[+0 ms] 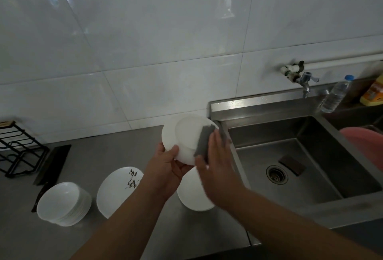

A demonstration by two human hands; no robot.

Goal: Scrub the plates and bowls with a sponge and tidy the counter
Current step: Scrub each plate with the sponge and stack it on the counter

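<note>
My left hand grips a small white plate by its lower edge and holds it tilted above the counter, beside the sink's left rim. My right hand presses a grey sponge flat against the plate's right side. On the counter below lie a stack of white bowls, a white plate with a dark pattern and another white plate, partly hidden by my arms.
The steel sink with drain and a dark pad lies to the right, under a tap. A water bottle, a yellow bottle and a pink basin stand far right. A black wire rack and a cleaver lie left.
</note>
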